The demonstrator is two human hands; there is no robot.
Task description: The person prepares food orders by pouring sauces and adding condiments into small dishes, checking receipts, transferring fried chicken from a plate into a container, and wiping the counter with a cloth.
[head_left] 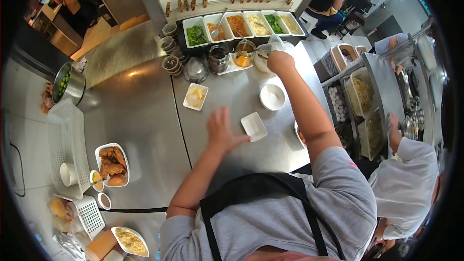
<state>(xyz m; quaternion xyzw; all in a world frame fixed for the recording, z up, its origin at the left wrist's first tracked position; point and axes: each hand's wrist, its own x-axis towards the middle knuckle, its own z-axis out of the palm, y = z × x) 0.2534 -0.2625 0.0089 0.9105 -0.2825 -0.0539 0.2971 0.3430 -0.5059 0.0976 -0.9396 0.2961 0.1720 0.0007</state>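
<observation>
My left hand hovers over the steel table with its fingers spread, its thumb close to the left edge of a small empty white dish. Reaching forward, my right hand is closed around something I cannot make out, beside a clear plastic container and a glass jar of orange-brown sauce. A dark jar stands left of that jar. A white dish with pale yellow pieces lies beyond my left hand. White round bowls sit below my right hand.
White trays of toppings line the back edge. Fried chicken in a white dish, a white plastic basket and a steel pot are at the left. At the right, a co-worker stands by shelves holding noodles and eggs.
</observation>
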